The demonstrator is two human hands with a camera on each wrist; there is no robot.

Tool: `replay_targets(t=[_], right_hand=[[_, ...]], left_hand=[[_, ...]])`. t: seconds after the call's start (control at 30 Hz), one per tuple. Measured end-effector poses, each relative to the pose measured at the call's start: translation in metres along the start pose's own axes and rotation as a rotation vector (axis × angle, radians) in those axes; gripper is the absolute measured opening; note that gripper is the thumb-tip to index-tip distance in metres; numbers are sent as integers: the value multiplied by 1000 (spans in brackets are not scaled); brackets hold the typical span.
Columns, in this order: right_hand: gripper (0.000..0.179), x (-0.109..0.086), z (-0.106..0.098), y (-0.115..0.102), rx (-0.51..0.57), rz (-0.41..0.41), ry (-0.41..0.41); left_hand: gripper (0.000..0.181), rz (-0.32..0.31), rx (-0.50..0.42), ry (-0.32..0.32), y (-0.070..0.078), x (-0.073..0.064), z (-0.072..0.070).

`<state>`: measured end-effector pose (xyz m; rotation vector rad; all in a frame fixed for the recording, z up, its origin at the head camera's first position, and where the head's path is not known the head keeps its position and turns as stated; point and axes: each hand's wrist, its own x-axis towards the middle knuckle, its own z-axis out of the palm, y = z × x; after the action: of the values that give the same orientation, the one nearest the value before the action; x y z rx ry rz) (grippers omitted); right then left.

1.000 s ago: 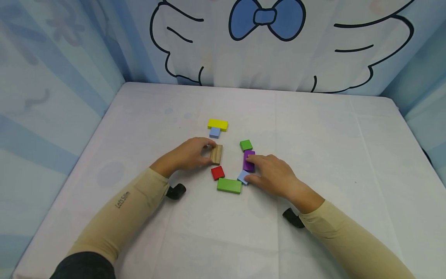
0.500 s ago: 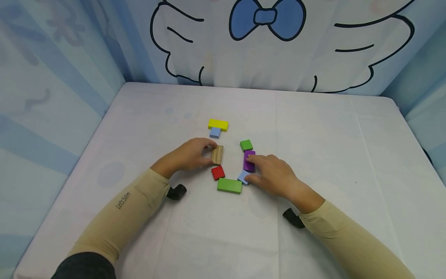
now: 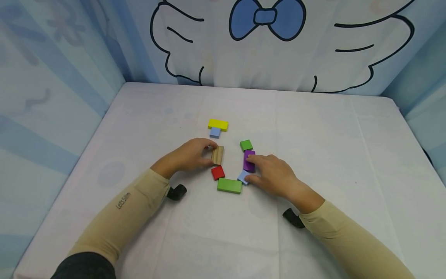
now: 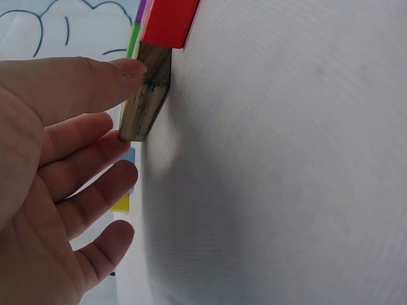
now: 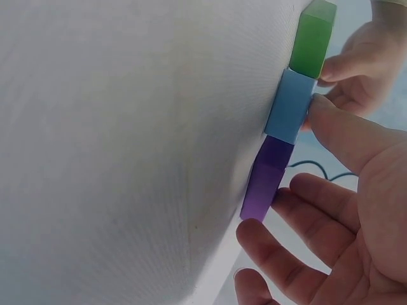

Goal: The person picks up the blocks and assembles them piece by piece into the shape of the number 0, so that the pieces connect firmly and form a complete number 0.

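My left hand (image 3: 191,154) pinches a plain wooden block (image 3: 217,155) by its two ends, thumb at the near end and fingertips at the far end. Just below the wooden block lies a red block (image 3: 218,173). My right hand (image 3: 275,175) touches two blocks on the other side: its forefinger rests on the purple block (image 3: 249,161) and its thumb is at the small light blue block (image 3: 243,177). In the right wrist view, the purple block (image 5: 266,181) and light blue block (image 5: 289,105) lie end to end.
A long green block (image 3: 229,186) joins the red and light blue blocks at the near side. One small green block (image 3: 246,145) tops the purple one. Farther back, a yellow block (image 3: 218,124) touches another blue block (image 3: 215,132). All lie on a white-covered table (image 3: 327,139).
The wooden block has slid slightly to the right along with my left hand. My right hand and the other blocks stay practically where they were.
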<state>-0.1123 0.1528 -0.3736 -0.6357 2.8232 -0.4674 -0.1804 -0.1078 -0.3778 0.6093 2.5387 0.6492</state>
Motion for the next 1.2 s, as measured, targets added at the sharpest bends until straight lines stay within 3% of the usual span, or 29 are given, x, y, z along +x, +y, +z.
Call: replay_targets(t=[1.2], right_hand=[[59, 0, 0, 1, 10, 8, -6]], left_hand=[[55, 9, -5, -10, 1, -1, 0]])
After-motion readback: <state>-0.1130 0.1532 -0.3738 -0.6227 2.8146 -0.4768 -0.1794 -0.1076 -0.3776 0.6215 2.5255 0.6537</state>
